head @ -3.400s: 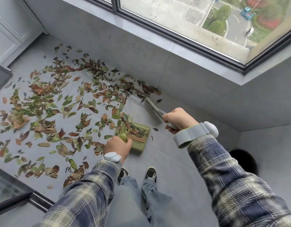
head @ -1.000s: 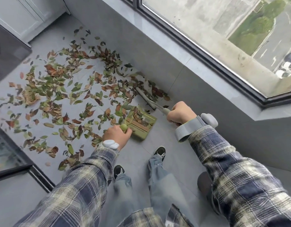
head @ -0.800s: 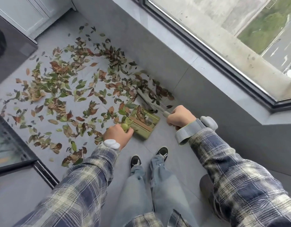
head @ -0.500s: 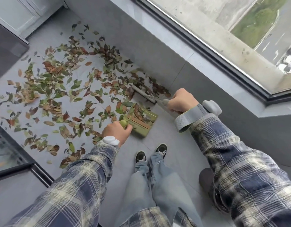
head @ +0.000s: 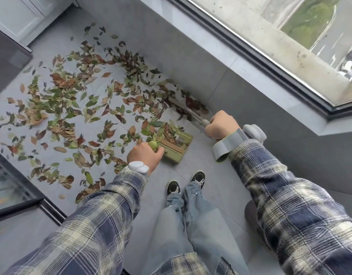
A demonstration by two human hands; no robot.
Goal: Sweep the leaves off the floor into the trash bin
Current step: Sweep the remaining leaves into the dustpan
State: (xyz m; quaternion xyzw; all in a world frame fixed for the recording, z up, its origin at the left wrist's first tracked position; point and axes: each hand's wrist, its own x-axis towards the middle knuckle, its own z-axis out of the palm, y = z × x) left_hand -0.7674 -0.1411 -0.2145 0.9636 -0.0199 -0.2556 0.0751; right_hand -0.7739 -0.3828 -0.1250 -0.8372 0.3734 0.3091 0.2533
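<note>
Left hand point(head: 144, 156): my fingers are curled tight on the green knob point(head: 153, 144) of the dustpan point(head: 178, 150), centre frame, with the pan flat on the floor point(head: 191, 169). Right hand point(head: 222, 125): wrapped round the broom shaft point(head: 195, 116), just right of the pan.

Since a second ago my right hand has pushed up toward the wall point(head: 191, 62). The broom head is now buried in the leaf line at its foot. The pan is unmoved and holds few leaves. I read this as the reach for a fresh pull-stroke.

The leaves point(head: 72, 108) spread from the pan mouth out to upper left. A dark round shape point(head: 249, 212) lower right, behind my sleeve, is likely the trash bin.
</note>
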